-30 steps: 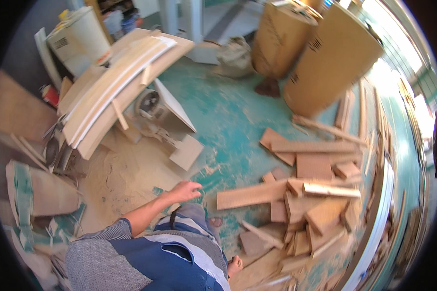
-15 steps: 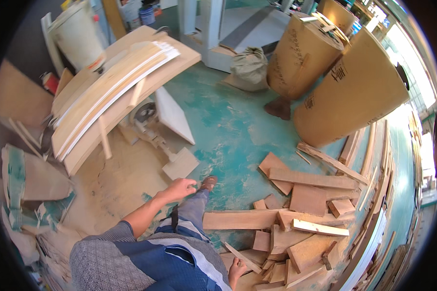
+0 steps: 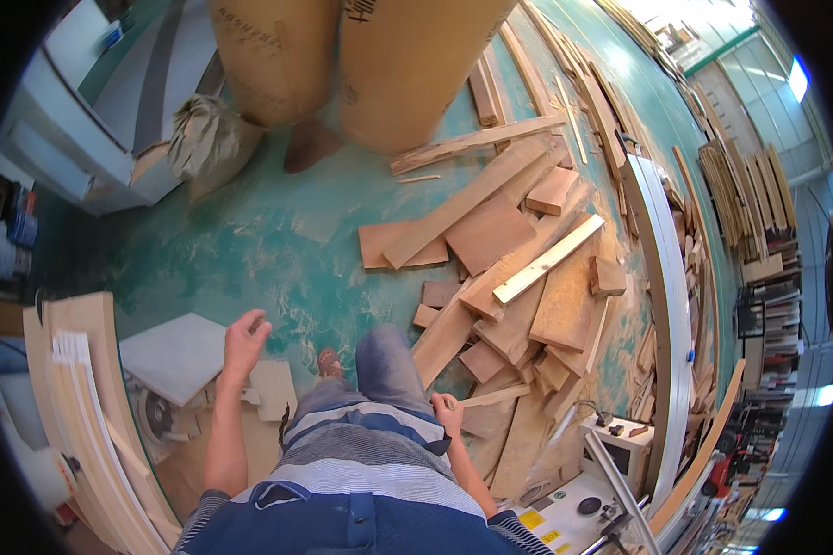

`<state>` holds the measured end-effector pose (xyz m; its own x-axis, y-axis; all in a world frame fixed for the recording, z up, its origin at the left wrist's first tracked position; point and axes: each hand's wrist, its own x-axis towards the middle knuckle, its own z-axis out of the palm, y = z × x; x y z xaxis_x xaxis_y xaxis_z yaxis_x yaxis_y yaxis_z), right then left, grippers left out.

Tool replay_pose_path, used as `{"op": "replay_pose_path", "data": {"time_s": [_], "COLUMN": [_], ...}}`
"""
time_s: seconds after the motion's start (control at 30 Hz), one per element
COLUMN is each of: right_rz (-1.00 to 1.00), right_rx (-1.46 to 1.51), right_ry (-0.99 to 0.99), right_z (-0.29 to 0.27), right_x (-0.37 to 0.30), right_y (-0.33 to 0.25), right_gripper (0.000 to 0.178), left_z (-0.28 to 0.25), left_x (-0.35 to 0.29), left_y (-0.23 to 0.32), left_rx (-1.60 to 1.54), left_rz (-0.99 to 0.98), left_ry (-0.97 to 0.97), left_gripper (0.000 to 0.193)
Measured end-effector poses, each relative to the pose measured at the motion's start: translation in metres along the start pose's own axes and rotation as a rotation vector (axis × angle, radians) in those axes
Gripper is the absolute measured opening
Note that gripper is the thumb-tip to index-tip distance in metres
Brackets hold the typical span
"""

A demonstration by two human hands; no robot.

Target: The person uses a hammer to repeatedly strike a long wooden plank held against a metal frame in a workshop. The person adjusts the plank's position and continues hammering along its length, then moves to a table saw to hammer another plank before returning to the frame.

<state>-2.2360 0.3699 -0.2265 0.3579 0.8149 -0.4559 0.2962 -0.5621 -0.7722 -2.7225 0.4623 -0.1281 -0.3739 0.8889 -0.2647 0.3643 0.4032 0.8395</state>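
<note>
Surroundings: a teal painted floor (image 3: pixel 278 250) dusted with sawdust; ahead of me, two tall brown cardboard drums (image 3: pixel 342 55) standing upright, with a crumpled tan sack (image 3: pixel 204 139) beside the left one. To the right of my path, a loose heap of flat brown wooden offcuts (image 3: pixel 509 277), boards lying crosswise over one another, with one pale narrow wooden batten (image 3: pixel 546 259) resting on top. Beyond the heap, a long curved white-edged panel (image 3: pixel 666 296) runs along the floor, and stacked timber strips (image 3: pixel 740 194) lie farther right. To my left, a bundle of curved pale plywood pieces (image 3: pixel 74 407) on edge, and a flat grey square board (image 3: pixel 180 356) lying just below my left hand (image 3: pixel 243 338). That hand is raised over the floor, fingers loosely spread, holding nothing; the grey board is the nearest thing to it, not touched. My right hand (image 3: pixel 449 412) hangs by my hip, fingers curled around the near end of a thin short wooden stick (image 3: pixel 486 398), which points away to the right toward the edge of the offcut heap. A white machine top with dark knobs (image 3: pixel 574 509) sits low at my right.
</note>
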Motion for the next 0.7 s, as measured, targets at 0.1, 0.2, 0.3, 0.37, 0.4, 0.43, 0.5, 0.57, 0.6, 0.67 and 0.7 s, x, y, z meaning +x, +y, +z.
{"op": "replay_pose_path", "data": {"time_s": [0.1,0.2,0.3,0.37,0.4,0.43,0.5,0.57,0.6,0.67,0.7], "right_rz": [0.124,0.215,0.27,0.289,0.298,0.337,0.265,0.299,0.308,0.164,0.131], "right_rx": [0.174,0.241,0.265,0.245,0.217,0.189,0.125,0.11,0.121,0.046,0.015], "right_ry": [0.066,0.123,0.17,0.189,0.189,0.19,0.176,0.156,0.146,0.227,0.263], "right_z": [0.024,0.047,0.064,0.068,0.069,0.067,0.06,0.056,0.05,0.042,0.038], "right_x": [0.023,0.051,0.079,0.103,0.115,0.131,0.164,0.202,0.22,0.254,0.274], "right_y": [-0.008,-0.011,-0.018,-0.028,-0.035,-0.043,-0.062,-0.09,-0.103,-0.137,-0.156], "right_gripper": [0.028,0.028,0.027,0.025,0.025,0.024,0.024,0.024,0.025,0.026,0.026], "left_z": [0.016,0.035,0.049,0.06,0.061,0.064,0.065,0.074,0.076,0.084,0.092], "left_x": [0.04,0.089,0.143,0.173,0.187,0.201,0.224,0.255,0.263,0.288,0.305], "left_y": [0.03,0.058,0.08,0.092,0.098,0.103,0.113,0.124,0.126,0.134,0.138], "left_rx": [0.044,0.055,0.093,0.112,0.173,0.168,0.176,0.184,0.189,0.179,0.165], "left_rz": [0.103,0.128,0.164,0.166,0.153,0.119,0.054,0.015,-0.022,-0.04,-0.043], "left_ry": [-0.116,-0.201,-0.239,-0.22,-0.215,-0.215,-0.208,-0.188,-0.184,-0.196,-0.195], "left_gripper": [0.035,0.035,0.036,0.036,0.035,0.035,0.034,0.034,0.034,0.034,0.034]}}
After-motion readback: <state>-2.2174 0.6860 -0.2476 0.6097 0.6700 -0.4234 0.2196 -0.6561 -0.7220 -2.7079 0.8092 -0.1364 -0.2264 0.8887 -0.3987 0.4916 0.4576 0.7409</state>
